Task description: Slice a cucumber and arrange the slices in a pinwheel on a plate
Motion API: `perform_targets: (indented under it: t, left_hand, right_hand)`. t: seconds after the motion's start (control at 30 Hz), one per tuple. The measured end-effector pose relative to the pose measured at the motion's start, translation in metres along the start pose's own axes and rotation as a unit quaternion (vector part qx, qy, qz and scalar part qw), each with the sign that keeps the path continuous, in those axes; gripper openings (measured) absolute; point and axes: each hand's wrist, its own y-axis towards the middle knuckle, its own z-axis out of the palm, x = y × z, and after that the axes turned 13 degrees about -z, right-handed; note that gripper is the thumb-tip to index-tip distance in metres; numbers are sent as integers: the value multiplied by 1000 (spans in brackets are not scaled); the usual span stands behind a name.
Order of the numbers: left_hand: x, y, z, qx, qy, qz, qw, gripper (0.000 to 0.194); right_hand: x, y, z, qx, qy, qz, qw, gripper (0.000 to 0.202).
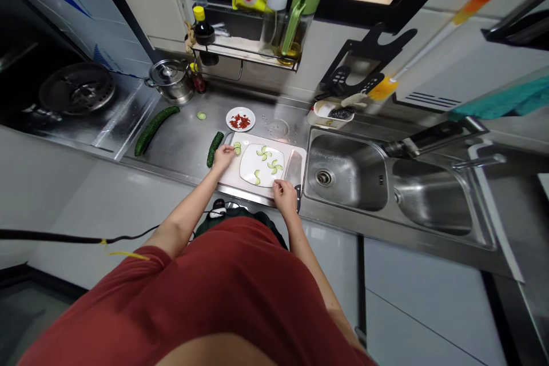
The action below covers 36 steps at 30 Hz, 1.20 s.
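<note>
My left hand [224, 158] is at the left side of the pinkish cutting board [234, 177], its fingertips pinched at a few cucumber slices [237, 148]. My right hand [283, 191] has its fingers closed at the lower right corner of a white square plate [249, 167]. On this plate, thin cucumber pieces [275, 167] form two pinwheels and a smaller group. A knife [294, 168] lies along the board's right side, its dark handle beside my right hand. Left of the board rests a cut piece of cucumber [214, 148].
A small white plate [232, 123] of chopped red bits stands behind the board. Farther left are a whole cucumber [154, 130], a cucumber end [201, 116] and a lidded pot [170, 81]. A double sink [347, 168] adjoins on the right; a bottle shelf [244, 52] hangs above.
</note>
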Motion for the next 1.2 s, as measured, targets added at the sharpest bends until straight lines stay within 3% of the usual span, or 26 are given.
perform_targets:
  t: [0.13, 0.27, 0.43, 0.63, 0.83, 1.0, 1.1, 1.2]
  left_hand:
    - [-28, -15, -2, 63, -77, 10, 995, 34]
    - [-63, -33, -3, 103, -67, 1, 992, 36]
    - [-94, -55, -1, 162, -68, 5, 984, 37]
    - [-109, -81, 4, 241, -66, 17, 968, 40]
    - [-111, -93, 5, 281, -74, 18, 957, 43]
    - [-112, -99, 3, 294, -122, -98, 943, 45]
    - [-114, -103, 3, 377, -141, -203, 893, 48]
    - [-119, -107, 4, 439, -168, -260, 843, 46]
  right_hand:
    - [5, 15, -6, -14, 20, -19, 1000, 31]
    - [17, 38, -12, -41, 62, -51, 996, 29]
    - [43, 72, -18, -87, 143, -34, 985, 26]
    - [77, 101, -16, -88, 285, -13, 954, 29]
    - [89, 108, -21, -61, 326, -33, 943, 25]
    - [92, 113, -32, -77, 337, -30, 938, 28]
    - [95, 118, -38, -91, 331, -43, 938, 30]
    - [97, 120, -42, -99, 317, -53, 942, 32]
